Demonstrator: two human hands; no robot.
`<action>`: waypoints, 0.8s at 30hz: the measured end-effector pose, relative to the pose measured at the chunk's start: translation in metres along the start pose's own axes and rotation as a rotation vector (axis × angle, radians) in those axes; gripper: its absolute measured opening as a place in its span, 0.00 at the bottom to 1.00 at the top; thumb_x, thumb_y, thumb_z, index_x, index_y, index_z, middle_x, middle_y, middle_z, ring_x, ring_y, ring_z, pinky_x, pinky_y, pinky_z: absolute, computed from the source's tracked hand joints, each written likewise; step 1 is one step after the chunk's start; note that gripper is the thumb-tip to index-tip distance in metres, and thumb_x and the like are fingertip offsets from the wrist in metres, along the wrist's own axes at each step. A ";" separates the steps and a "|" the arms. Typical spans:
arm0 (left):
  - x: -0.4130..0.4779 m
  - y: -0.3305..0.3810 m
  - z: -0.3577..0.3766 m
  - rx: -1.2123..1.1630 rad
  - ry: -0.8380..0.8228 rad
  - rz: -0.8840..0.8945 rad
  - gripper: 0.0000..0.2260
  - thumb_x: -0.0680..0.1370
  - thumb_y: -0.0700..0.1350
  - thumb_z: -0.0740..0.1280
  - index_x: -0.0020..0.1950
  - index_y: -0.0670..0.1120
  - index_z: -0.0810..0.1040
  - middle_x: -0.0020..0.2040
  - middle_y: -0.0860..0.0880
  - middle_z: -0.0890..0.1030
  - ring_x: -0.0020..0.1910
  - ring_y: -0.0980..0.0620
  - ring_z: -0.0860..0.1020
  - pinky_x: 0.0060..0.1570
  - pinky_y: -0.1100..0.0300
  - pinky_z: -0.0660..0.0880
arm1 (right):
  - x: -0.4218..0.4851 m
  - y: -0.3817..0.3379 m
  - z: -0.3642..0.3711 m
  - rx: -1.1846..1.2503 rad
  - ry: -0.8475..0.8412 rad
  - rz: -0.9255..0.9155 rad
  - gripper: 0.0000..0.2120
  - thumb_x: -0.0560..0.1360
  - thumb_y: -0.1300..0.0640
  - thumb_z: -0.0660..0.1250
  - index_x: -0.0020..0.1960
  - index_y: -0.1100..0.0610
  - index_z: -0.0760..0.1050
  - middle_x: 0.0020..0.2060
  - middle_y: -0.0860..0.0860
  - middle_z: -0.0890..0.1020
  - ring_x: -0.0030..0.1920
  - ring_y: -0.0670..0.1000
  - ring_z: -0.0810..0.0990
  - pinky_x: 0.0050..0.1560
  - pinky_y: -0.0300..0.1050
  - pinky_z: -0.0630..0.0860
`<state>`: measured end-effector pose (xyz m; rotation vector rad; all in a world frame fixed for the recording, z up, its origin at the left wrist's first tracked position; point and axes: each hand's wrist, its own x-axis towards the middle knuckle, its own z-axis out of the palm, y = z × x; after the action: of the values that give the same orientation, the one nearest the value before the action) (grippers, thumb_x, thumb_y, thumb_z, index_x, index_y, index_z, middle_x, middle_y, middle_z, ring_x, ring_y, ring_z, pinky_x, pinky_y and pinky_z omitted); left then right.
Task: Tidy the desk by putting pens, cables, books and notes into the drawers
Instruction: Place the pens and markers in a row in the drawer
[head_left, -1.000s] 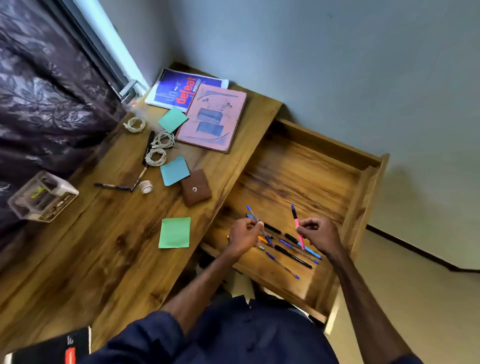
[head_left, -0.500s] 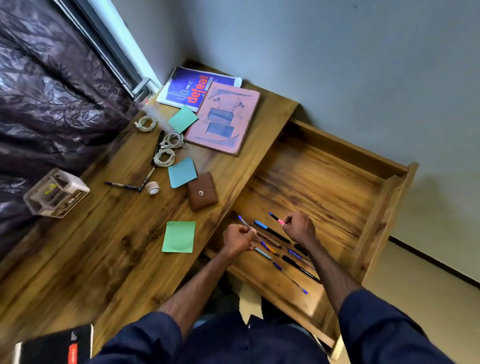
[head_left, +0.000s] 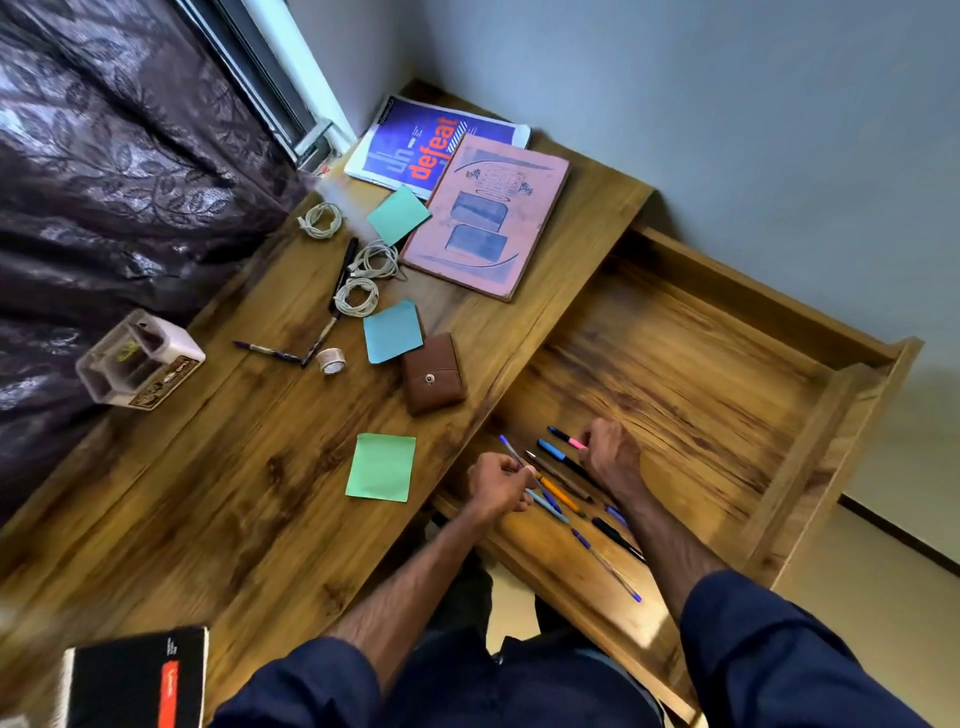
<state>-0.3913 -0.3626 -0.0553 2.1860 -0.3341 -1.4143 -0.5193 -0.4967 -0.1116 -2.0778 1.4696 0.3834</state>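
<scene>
The open wooden drawer (head_left: 727, 374) sticks out to the right of the desk (head_left: 234, 493). Several pens (head_left: 563, 496) lie in its near corner. My left hand (head_left: 496, 488) pinches a blue pen (head_left: 511, 452) over the drawer's near left edge. My right hand (head_left: 610, 457) grips a pink and black pen (head_left: 566, 439) low over the drawer floor. On the desk lie three coiled white cables (head_left: 358, 293), two pens (head_left: 267, 351), three sticky notes (head_left: 382, 467), a pink book (head_left: 488, 213) and a blue book (head_left: 415, 145).
A brown wallet (head_left: 434, 379) and a roll of tape (head_left: 331, 360) lie mid-desk. A clear plastic box (head_left: 132, 364) stands at the left edge by the dark curtain (head_left: 104, 182). A black notebook (head_left: 135, 680) sits at the near left corner.
My right hand carried the pink and black pen leftward and down toward the other pens. My left hand stays on its blue pen. The view shifted slightly.
</scene>
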 end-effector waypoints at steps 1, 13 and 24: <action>0.001 0.001 0.001 0.007 0.004 0.006 0.06 0.78 0.44 0.72 0.50 0.42 0.82 0.43 0.45 0.86 0.34 0.53 0.84 0.39 0.59 0.84 | -0.001 0.000 0.000 -0.004 0.008 -0.001 0.02 0.76 0.58 0.72 0.46 0.54 0.84 0.38 0.50 0.83 0.40 0.50 0.82 0.40 0.46 0.80; 0.014 0.031 0.020 -0.056 0.043 0.076 0.09 0.75 0.48 0.76 0.43 0.43 0.86 0.33 0.46 0.85 0.27 0.53 0.81 0.36 0.55 0.83 | -0.048 0.005 -0.037 0.599 -0.039 -0.180 0.04 0.73 0.49 0.75 0.45 0.48 0.86 0.38 0.41 0.86 0.40 0.37 0.82 0.38 0.32 0.76; -0.006 0.053 0.026 -0.530 -0.176 -0.046 0.14 0.73 0.42 0.78 0.56 0.41 0.82 0.47 0.42 0.86 0.41 0.51 0.85 0.42 0.58 0.82 | -0.065 0.058 -0.068 1.120 -0.103 -0.030 0.08 0.70 0.58 0.79 0.49 0.58 0.86 0.40 0.54 0.88 0.39 0.47 0.84 0.38 0.39 0.77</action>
<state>-0.4137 -0.4116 -0.0308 1.6550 0.0345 -1.5158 -0.6026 -0.5003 -0.0389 -1.1406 1.1576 -0.3063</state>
